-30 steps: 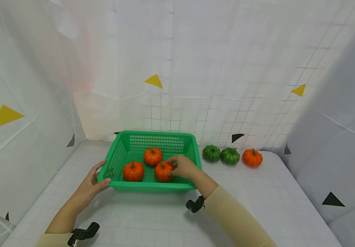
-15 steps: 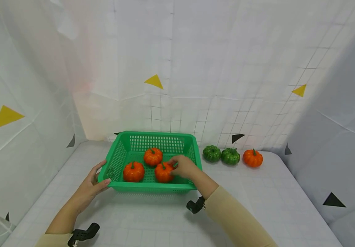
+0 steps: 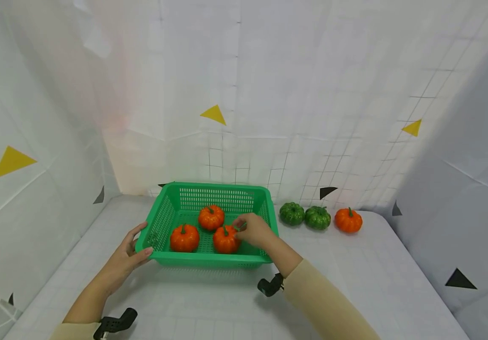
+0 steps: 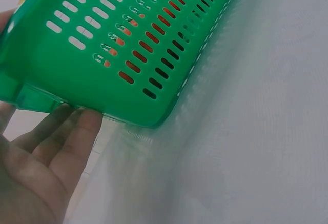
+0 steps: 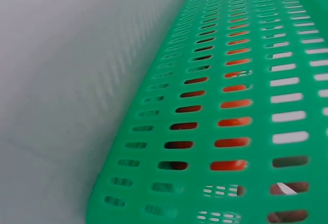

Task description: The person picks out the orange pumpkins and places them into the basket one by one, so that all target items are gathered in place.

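Basket (image 3: 203, 259), edge (image 3: 152, 216) pinched by left grip (image 3: 123, 257), leaves pumpkins (image 3: 184, 239) room (right grip (image 3: 254, 230): hold unclear).

Inside the green basket (image 3: 210, 259), the right grip (image 3: 254, 230) partly hides the rightmost pumpkin (image 3: 224, 241); before the basket, both sleeves (image 3: 326, 300) are cropped.

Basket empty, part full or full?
Part full: three orange pumpkins sit in the basket, with bare floor showing around them.
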### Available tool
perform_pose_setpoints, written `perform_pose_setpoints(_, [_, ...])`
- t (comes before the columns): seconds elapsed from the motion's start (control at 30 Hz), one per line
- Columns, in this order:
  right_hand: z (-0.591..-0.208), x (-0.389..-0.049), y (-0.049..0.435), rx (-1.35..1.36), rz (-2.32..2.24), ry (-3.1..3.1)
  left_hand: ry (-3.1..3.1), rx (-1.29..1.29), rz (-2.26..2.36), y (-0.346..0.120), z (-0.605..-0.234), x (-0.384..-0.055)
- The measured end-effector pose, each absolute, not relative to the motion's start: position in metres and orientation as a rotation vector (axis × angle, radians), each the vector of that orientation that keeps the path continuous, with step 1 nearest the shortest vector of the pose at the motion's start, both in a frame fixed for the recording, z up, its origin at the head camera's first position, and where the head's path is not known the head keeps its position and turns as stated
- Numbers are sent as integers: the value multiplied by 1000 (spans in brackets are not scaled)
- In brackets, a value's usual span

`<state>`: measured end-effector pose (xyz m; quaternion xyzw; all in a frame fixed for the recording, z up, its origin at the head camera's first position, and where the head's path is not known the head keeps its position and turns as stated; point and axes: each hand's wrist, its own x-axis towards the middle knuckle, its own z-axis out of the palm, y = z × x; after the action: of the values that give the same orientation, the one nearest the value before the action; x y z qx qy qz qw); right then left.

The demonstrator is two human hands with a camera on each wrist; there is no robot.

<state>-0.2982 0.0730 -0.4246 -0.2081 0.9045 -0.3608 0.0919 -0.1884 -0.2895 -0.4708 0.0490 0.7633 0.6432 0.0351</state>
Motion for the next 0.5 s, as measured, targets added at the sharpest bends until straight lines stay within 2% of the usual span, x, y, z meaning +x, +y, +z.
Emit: perform_pose_setpoints(0.5, [-397, -277, 94, -626, -1193, 2767, 2331, 157, 1986, -291, -473, -190])
